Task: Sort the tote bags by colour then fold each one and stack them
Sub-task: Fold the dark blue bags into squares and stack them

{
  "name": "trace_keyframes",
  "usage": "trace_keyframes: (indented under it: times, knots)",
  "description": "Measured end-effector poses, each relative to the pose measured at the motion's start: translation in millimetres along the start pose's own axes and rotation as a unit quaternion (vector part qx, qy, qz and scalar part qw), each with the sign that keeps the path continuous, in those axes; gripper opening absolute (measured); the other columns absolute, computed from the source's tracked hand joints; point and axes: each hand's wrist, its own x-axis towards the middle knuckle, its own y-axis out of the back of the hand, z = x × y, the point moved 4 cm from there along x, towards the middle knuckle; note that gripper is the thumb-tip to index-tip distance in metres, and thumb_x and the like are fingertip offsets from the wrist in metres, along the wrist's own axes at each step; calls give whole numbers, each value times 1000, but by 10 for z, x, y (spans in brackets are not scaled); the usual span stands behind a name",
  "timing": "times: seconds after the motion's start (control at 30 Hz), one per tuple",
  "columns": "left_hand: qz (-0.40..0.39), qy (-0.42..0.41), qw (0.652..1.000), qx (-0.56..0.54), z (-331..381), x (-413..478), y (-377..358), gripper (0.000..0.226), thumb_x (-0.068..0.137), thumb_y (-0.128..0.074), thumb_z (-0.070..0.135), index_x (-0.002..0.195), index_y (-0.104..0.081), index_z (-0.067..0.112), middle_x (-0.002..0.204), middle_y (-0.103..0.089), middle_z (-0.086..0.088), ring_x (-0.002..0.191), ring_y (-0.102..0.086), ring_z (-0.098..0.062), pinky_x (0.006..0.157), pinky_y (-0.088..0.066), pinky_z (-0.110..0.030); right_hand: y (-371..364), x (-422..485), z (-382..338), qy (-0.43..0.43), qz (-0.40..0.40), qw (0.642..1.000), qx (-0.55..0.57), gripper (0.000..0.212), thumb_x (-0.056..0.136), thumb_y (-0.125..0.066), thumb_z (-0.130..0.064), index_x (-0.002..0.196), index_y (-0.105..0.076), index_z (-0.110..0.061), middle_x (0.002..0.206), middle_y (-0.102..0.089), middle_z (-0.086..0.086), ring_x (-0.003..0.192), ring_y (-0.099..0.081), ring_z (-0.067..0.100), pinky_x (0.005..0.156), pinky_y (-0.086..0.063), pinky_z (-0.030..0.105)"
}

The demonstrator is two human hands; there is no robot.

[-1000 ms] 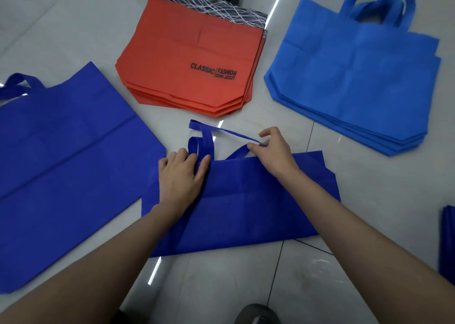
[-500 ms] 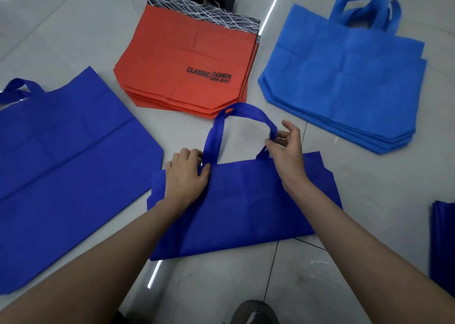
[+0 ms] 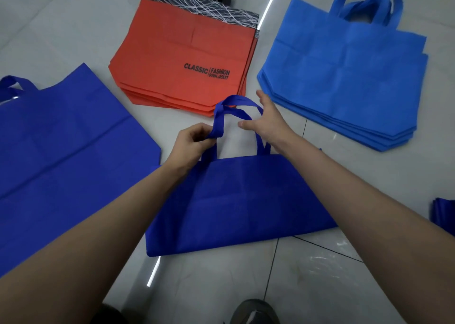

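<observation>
A folded dark blue tote bag lies flat on the tiled floor in front of the person. The left hand pinches its handle between curled fingers. The right hand, fingers loosely spread, touches the loop's far side. An orange stack and a light blue stack lie beyond.

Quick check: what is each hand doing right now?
Left hand: pinching the dark blue bag's handle.
Right hand: open, fingers straight, against the same handle.
</observation>
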Motion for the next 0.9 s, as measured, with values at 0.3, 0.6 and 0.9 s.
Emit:
trace_keyframes:
  times: [0.3, 0.6, 0.9]
  knots:
    - [-172, 17, 977, 126, 100, -242, 103, 17, 85, -49, -12, 85, -65, -6, 90, -67, -11, 83, -60, -18, 78, -51, -32, -108, -255, -231, 164, -147, 938, -268, 94, 83, -66, -14, 150, -4, -37, 157, -18, -2, 145, -9, 22, 117, -15, 40]
    - [-53, 28, 991, 122, -55, -367, 279, 11, 88, -64, 23, 97, -66, 17, 95, -69, 1, 90, -62, -8, 81, -48, -24, -474, -281, -132, 239, -60, 884, -398, 28, 95, -52, -32, 121, -59, -24, 110, -49, 0, 109, -41, 19, 87, -30, 23]
    - [71, 33, 991, 107, -94, -154, 282, 28, 93, -51, 12, 115, -49, 29, 95, -62, -1, 88, -62, -20, 73, -51, -31, -38, -187, 75, 25, 156, 941, -300, 70, 90, -50, -49, 145, -24, -14, 148, -31, 11, 133, -33, 29, 107, -30, 44]
